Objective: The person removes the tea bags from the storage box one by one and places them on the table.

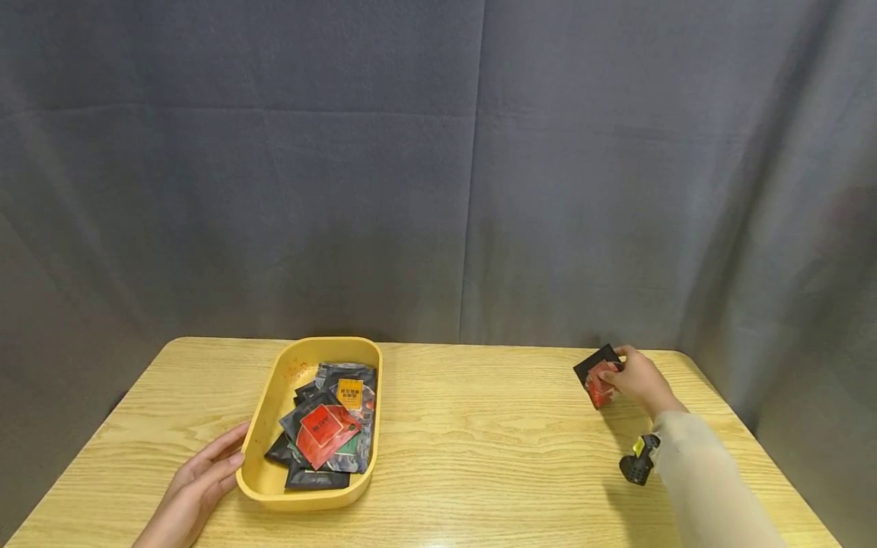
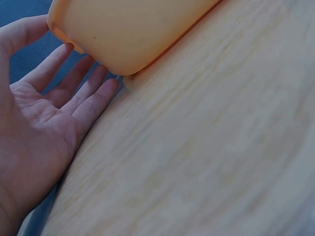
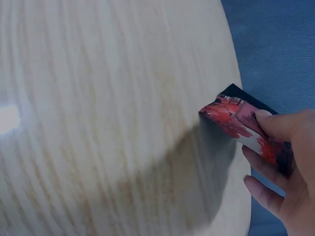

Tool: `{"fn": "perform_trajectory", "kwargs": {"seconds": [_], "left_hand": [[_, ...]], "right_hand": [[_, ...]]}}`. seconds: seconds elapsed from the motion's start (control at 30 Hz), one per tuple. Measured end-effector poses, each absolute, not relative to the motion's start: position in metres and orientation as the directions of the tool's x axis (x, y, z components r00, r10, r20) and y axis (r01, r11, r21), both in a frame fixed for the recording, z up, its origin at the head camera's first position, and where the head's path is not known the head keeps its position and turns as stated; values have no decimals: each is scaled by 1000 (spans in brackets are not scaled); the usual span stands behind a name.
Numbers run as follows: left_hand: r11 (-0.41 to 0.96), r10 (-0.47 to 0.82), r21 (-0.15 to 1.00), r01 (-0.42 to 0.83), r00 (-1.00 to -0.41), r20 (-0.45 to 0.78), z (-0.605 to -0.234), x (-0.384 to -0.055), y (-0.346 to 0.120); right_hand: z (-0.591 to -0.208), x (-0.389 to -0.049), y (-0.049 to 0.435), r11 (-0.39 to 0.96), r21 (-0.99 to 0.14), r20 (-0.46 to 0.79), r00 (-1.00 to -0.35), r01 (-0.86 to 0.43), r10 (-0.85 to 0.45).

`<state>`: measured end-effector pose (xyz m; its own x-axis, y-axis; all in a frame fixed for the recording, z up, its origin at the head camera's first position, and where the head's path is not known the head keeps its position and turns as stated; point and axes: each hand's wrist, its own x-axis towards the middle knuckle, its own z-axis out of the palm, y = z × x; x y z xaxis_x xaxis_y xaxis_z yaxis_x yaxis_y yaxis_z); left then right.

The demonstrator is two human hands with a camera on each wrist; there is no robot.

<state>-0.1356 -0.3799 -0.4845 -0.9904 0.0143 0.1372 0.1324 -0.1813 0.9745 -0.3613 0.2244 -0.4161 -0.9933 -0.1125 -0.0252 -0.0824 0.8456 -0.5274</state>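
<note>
Between thumb and fingers my right hand point(image 1: 642, 380) pinches a black and red sachet point(image 1: 598, 387) near the table's far right corner. In the right wrist view the sachet point(image 3: 246, 127) shows a red floral print, tilted above the wood, with its shadow below. My left hand point(image 1: 205, 478) touches the left side of a yellow plastic tub point(image 1: 252, 457); in the left wrist view its fingers lie fairly straight against the tub's outer wall point(image 2: 118, 34). Several dark sachets lie heaped in the tub, a red-labelled sachet point(image 1: 320, 428) on top and a yellow-labelled sachet point(image 1: 350, 392) behind it.
The light wooden table point(image 1: 479, 449) has rounded far corners. A grey curtain point(image 1: 438, 190) hangs right behind it and along both sides. A small black device point(image 1: 639, 460) with a yellow mark is on my right wrist, below the sleeve point(image 1: 706, 472).
</note>
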Motion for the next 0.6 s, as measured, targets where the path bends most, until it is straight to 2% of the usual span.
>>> {"fn": "perform_trajectory", "kwargs": {"seconds": [0.3,0.6], "left_hand": [[-164,-8,981,106,-994,106,-485,-136,-380],[-164,7,978,132,-991,134,-486,-136,-380]], "right_hand": [[-425,-351,226,873,-487,-14,-1000,2,-5],[-440,-345,228,885,-463,6,-998,49,59]]}}
